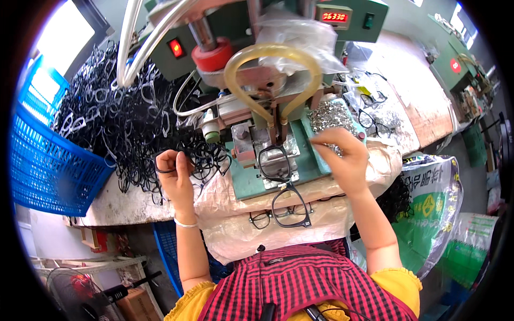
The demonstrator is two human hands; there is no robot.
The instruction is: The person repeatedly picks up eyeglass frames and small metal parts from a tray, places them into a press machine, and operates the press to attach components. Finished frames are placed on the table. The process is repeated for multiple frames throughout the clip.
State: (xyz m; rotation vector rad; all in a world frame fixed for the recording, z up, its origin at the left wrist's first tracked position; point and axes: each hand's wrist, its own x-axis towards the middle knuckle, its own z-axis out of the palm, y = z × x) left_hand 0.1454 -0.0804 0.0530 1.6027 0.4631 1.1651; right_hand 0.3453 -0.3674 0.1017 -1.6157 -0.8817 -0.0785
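One black eyeglass frame (288, 187) stood tilted at the paired prongs (271, 132) of a press (210, 79), its lower rim reaching past the green base plate (241, 184) toward the wearer. It was probably light, stiff and slick, its slim rims easily scratched; the bridge seemed the surest hold. Left hand (178, 174): grip curled, thumb near fingers (whether it held anything could not be told). Right hand (345, 158), near small metal parts (329, 117): grip nearly pinched, contents indiscernible. Red digits lit a display (334, 17); a sack (428, 203) bore printed characters.
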